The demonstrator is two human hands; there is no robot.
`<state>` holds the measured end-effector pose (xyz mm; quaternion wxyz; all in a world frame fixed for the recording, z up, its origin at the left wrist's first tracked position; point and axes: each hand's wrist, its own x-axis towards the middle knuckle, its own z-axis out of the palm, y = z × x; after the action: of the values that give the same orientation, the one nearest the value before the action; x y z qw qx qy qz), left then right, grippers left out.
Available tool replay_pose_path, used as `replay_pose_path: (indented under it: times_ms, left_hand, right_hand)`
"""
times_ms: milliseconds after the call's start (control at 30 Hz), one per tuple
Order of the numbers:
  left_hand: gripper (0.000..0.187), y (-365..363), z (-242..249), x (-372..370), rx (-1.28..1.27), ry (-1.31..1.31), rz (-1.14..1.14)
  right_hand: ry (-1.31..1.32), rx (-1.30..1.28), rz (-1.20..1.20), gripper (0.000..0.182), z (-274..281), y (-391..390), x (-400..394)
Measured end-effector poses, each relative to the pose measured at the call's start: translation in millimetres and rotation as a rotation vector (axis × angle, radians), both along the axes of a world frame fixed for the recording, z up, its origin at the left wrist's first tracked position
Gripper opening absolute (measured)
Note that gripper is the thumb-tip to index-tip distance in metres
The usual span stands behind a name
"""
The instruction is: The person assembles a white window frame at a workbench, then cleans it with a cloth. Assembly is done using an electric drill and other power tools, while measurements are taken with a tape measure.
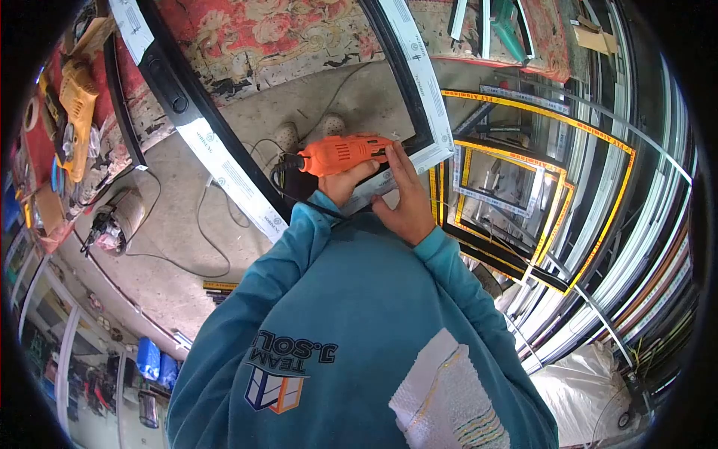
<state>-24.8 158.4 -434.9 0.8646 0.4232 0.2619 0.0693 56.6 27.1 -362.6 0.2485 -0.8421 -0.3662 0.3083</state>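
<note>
An orange corded power drill (pixel 345 152) lies level above the near corner of a dark window frame (pixel 422 127) with white printed film. My left hand (pixel 345 182) is closed around the drill from the near side. Against the drill's front end, my right hand (pixel 407 196) has its fingers stretched out and its thumb apart, beside the frame corner. Whether its fingertips also press on the bit or the frame is hidden. A dark cord runs from the drill's rear. The frame's left side bar (pixel 213 146) has a black recessed handle.
A bench with floral cloth (pixel 277 45) holds up the frame's far part. On the left stands a yellow power tool (pixel 77 112). Yellow-taped frames (pixel 557 179) and long aluminium profiles (pixel 628 224) lean at right. Cables (pixel 202 224) cross the concrete floor. A green tool (pixel 508 37) lies at the back.
</note>
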Motion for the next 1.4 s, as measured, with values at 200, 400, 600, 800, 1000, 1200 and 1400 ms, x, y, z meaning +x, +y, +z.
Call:
replay_pose_path:
  times_ms: [200,400,600,800,1000,1200,1400]
  left_hand:
    - [0.035,-2.3,-4.8,-0.8,0.074,0.007,0.008]
    - [0.035,1.5,-0.6,-0.3,0.019,-0.022,0.008]
    - [0.037,-2.9,-9.0,-2.8,0.086,-0.014,0.020]
    - [0.036,-4.0,-14.9,-4.8,0.038,-0.020,0.007]
    - [0.036,-4.3,-14.3,-3.2,0.051,-0.036,0.021]
    - [0.036,-0.7,-9.5,-4.7,0.042,-0.014,0.015]
    - [0.037,-3.1,-15.7,-5.2,0.096,-0.006,-0.002]
  right_hand:
    - [0.008,0.002,-0.003,0.087,-1.1,-0.5,-0.1]
    - [0.003,-0.006,0.000,0.088,0.0,-0.4,-0.6]
    - [-0.004,-0.008,0.011,0.088,0.7,0.1,0.0]
    - [0.011,-0.023,0.008,0.089,0.9,0.1,-0.5]
    - [0.016,0.004,0.010,0.089,-1.6,-1.1,0.1]
    - [0.024,-0.002,0.017,0.089,0.3,-0.4,-0.2]
    - [0.038,-0.018,0.009,0.089,1.2,0.3,0.2]
